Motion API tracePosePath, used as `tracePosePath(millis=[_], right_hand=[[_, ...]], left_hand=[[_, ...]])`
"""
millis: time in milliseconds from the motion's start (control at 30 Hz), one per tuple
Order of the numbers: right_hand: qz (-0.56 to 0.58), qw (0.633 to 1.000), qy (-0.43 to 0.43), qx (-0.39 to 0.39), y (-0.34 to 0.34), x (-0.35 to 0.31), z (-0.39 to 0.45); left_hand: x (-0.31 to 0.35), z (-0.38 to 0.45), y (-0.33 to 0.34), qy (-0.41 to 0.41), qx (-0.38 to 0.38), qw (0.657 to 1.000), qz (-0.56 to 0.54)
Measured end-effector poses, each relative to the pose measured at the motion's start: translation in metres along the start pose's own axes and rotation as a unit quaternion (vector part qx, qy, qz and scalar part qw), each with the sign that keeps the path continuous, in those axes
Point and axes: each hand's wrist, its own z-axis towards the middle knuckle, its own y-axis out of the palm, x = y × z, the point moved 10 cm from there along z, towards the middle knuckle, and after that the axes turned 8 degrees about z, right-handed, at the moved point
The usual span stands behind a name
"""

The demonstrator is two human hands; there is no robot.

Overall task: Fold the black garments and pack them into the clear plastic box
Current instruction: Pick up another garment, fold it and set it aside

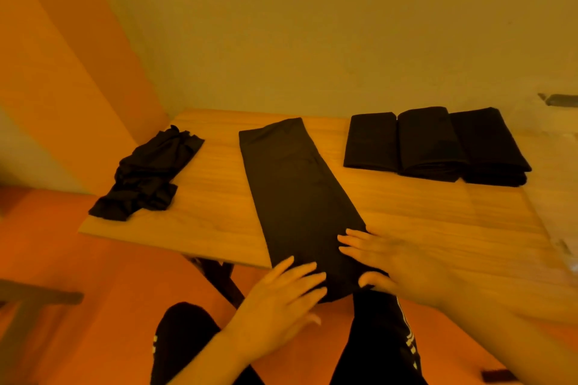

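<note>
Now both hands (337, 278) on garment (297, 191)

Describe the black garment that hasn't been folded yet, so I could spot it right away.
Start at the wooden table against the wall and go to its far left edge. There lies the crumpled garment, a loose, wrinkled heap. The long piece in the middle lies flat and smooth, and the three folded bundles on the right are neat blocks.
</note>
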Motion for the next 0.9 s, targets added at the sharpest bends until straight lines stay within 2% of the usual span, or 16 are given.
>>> tracePosePath(millis=[100, 200, 267, 333, 500, 600, 667, 767, 833, 900], right_hand=[[-0.056, 0.998, 0.009, -0.027, 0.003, -0.006, -0.010], [-0.092, 0.996, -0.006, -0.013, 0.011, -0.008, -0.018], [-0.091, 0.996, -0.006, -0.003, 0.015, -0.009, -0.018], [-0.119, 0.991, -0.011, 0.055, 0.007, -0.014, -0.019], [-0.123, 0.989, 0.003, 0.076, 0.006, -0.022, -0.023], [-0.133, 0.987, 0.000, 0.088, 0.004, -0.022, -0.026], [-0.147, 0.984, -0.005, 0.104, 0.003, -0.021, -0.027], [-0.110, 0.986, 0.003, 0.124, -0.009, -0.022, -0.032], [-0.022, 0.988, 0.020, 0.149, -0.020, -0.020, -0.030], [0.077, 0.972, 0.084, 0.205, -0.034, -0.005, -0.030]], left_hand=[[0.014, -0.016, 0.025, 0.025, -0.059, 0.994, 0.085], [-0.004, -0.023, 0.040, -0.005, -0.126, 0.984, 0.128], [-0.012, -0.016, 0.034, -0.015, -0.115, 0.982, 0.149], [-0.013, -0.008, 0.025, 0.011, -0.079, 0.985, 0.153], [-0.009, 0.001, 0.009, 0.046, -0.048, 0.993, 0.101], [-0.011, 0.005, -0.001, 0.033, -0.014, 0.997, 0.074], [-0.017, 0.006, -0.012, -0.005, 0.029, 0.999, 0.034], [-0.033, 0.006, -0.021, -0.116, 0.023, 0.988, -0.096], [-0.047, -0.001, -0.023, -0.218, 0.009, 0.955, -0.200], [-0.057, -0.006, -0.026, -0.290, 0.024, 0.922, -0.257]])
